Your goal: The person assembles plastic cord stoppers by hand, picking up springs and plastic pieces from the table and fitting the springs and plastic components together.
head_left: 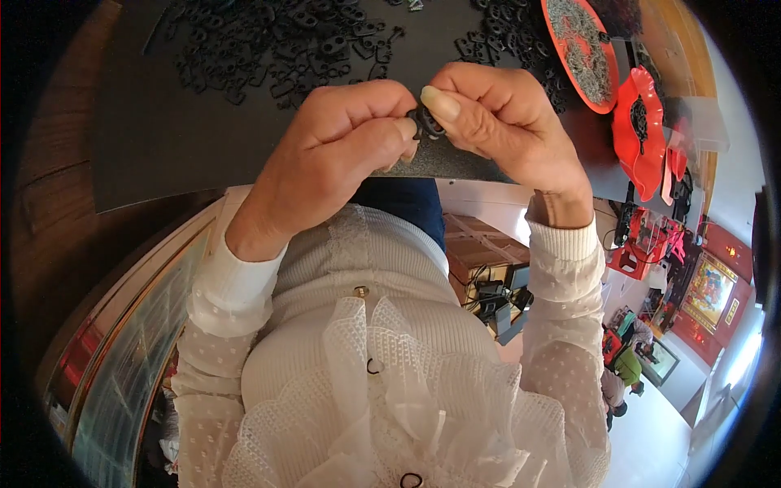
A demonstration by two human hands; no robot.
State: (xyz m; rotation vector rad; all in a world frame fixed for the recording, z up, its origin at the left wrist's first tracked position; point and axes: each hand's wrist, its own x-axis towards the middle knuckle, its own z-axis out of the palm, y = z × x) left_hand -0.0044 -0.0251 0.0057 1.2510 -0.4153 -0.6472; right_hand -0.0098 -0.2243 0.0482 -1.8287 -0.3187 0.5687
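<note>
Over the near edge of a dark table mat [146, 154], my two hands meet at a small black plastic part [429, 124]. My left hand [333, 150] is closed, thumb and forefinger pinching the part's left side. From the other side my right hand [512, 118] pinches it, thumb on top. Fingers hide most of the part, so its full shape does not show. Beyond my left hand lies a wide heap of small black plastic pieces [277, 45], some with round holes. Another pile of black pieces [508, 28] lies beyond my right hand.
To the right stand a red-rimmed plate of small metal pieces [582, 53] and a red wavy-edged dish [634, 154] holding dark bits. Below the table are a cardboard box [476, 240] and a glass-fronted case [134, 358]. Other people [626, 366] sit far off at the right.
</note>
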